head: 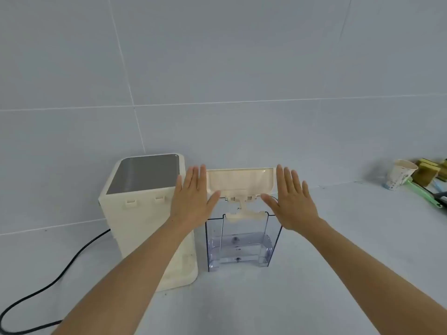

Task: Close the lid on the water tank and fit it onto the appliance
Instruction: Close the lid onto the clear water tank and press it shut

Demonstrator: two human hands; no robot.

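Note:
A clear plastic water tank [242, 247] stands on the counter, with a little water at its bottom. Its cream lid [240, 180] is hinged at the rim and stands upright, open. To the tank's left sits the cream appliance [135, 213] with a grey metallic top. My left hand [192, 198] is flat with fingers spread, in front of the appliance's right edge and just left of the lid. My right hand [290, 201] is flat and spread at the lid's right side. Neither hand holds anything.
A black power cord [60, 274] runs from the appliance across the counter to the lower left. At the far right stand a paper cup [399, 177], yellow sponges [428, 171] and a green-handled tool [422, 191]. A grey tiled wall [217, 81] rises behind.

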